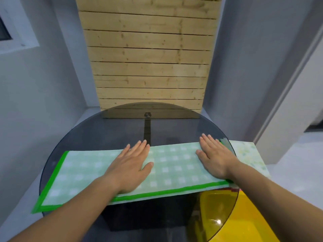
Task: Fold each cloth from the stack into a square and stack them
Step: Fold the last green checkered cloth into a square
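Note:
A green checked cloth (83, 173) with a bright green border lies folded into a long strip across the round dark glass table (122, 126). My left hand (131, 166) lies flat on the strip near its middle, fingers straight. My right hand (215, 158) presses flat on the strip's right end, fingers straight and reaching the far edge. The strip's left end hangs slightly over the table's left rim. A pale yellow patterned cloth (248, 154) lies past the table's right rim, partly under the green one.
A wooden slatted panel (148, 58) stands against the wall behind the table. A yellow object (244, 215) sits low at the right, partly seen through the glass. A dark box shows beneath the glass at the front. Grey walls close in on both sides.

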`<state>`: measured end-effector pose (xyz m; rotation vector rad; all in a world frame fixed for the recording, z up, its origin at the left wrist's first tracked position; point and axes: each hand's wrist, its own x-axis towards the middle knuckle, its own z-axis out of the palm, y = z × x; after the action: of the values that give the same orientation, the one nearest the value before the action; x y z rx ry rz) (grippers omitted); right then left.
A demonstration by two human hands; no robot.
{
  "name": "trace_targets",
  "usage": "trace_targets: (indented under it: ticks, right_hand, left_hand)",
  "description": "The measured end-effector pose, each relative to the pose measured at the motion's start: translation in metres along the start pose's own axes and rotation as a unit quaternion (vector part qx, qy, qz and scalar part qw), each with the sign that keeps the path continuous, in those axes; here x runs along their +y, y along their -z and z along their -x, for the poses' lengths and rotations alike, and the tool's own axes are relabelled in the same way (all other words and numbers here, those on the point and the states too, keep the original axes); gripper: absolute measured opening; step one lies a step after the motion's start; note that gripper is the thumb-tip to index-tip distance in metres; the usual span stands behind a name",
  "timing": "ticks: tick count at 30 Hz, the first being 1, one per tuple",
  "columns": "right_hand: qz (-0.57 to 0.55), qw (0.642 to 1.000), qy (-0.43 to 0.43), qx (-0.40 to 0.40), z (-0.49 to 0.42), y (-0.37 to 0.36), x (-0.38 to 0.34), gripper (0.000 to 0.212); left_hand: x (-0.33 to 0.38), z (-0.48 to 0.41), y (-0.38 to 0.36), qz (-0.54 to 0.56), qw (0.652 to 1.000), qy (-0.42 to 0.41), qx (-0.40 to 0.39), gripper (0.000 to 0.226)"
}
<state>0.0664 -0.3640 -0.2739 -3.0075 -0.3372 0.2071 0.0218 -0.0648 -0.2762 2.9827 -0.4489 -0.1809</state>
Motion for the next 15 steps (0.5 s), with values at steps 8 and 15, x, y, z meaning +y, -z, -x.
trace_targets:
  ticks: [8,15]
  right_hand:
    - [-0.022,1.0,0.012,0.006,0.003,0.006,-0.003,0.07]
    - [-0.136,0.976,0.168,0.017,0.069,0.018,-0.12,0.043]
  left_hand:
    - [-0.019,0.019,0.005,0.011,0.997,0.071,-0.006,0.061]
    - [0.006,0.013,0.003,0.063,0.951,0.303,0.024,0.068]
